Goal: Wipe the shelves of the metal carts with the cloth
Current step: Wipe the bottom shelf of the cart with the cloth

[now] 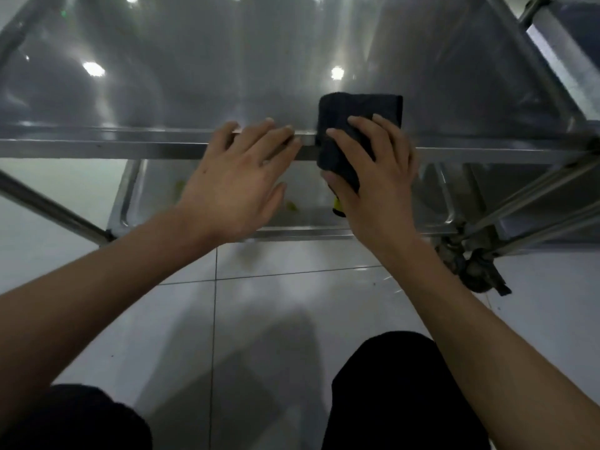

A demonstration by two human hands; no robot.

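Observation:
A stainless steel cart fills the upper half of the head view, and its top shelf (194, 86) reflects the ceiling lights. A folded dark cloth (357, 108) is draped over the shelf's front rim (97, 146). My right hand (376, 177) presses on the cloth, fingers on top and thumb under the rim. My left hand (237, 177) rests flat beside it, fingertips on the rim, holding nothing. Below the rim, a lower shelf (130, 203) shows with small yellow scraps on it.
A second cart (558, 53) stands at the right, its legs (535, 190) crossing near a dirty caster wheel (474, 271). A diagonal leg (48, 209) runs at the left. White tiled floor (259, 319) lies below, with my dark-trousered knees at the bottom edge.

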